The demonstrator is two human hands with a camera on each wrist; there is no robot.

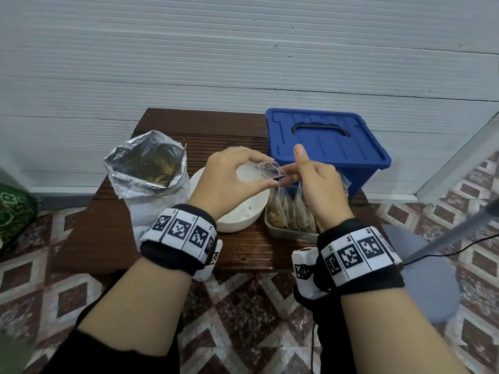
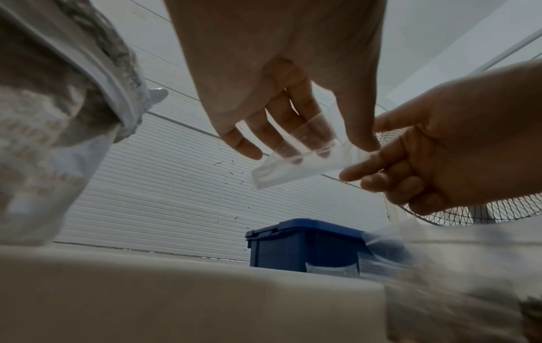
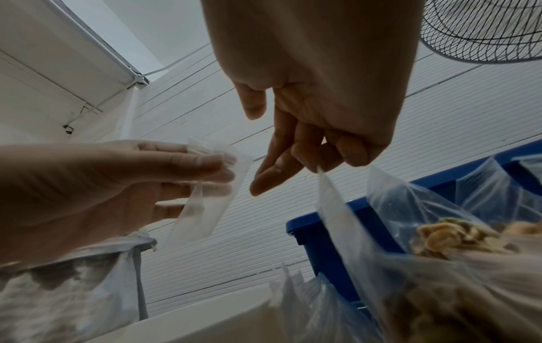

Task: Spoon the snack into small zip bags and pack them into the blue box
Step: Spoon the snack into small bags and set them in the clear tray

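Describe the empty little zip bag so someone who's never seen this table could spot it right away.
Start at the blue box on the wooden table. Just in front of its left corner, above the white bowl, the left hand pinches a small clear zip bag. Unlike the bags standing in the metal tray, it holds no snack.

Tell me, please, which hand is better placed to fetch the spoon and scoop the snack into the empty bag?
Probably the right hand. The left hand pinches the empty zip bag open above the white bowl, so it should keep holding. The right hand pinches a bag too and must drop it first. No spoon is visible.
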